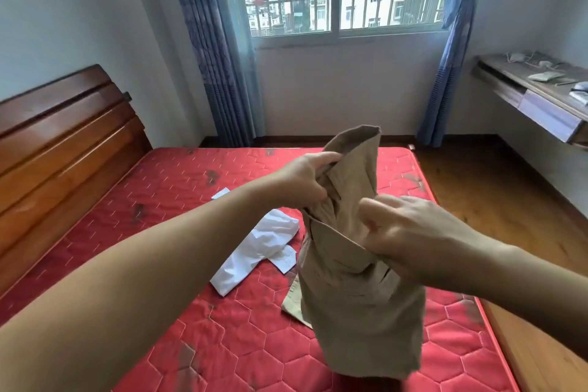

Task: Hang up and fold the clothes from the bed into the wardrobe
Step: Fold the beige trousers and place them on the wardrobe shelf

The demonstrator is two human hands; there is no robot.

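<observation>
khaki garment [356, 280] between hands, above bed [222, 328] | left hand [305, 180] grips top (collar?) | right hand [401, 229] clutches middle

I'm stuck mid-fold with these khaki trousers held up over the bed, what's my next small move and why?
Probably lower the khaki trousers flat onto the red mattress. Both the left hand and right hand grip them bunched in the air, so no neat fold is possible yet.

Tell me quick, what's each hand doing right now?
Left hand: grips the upper part of the khaki garment.
Right hand: fingers curled, holding the same khaki garment lower down.
</observation>
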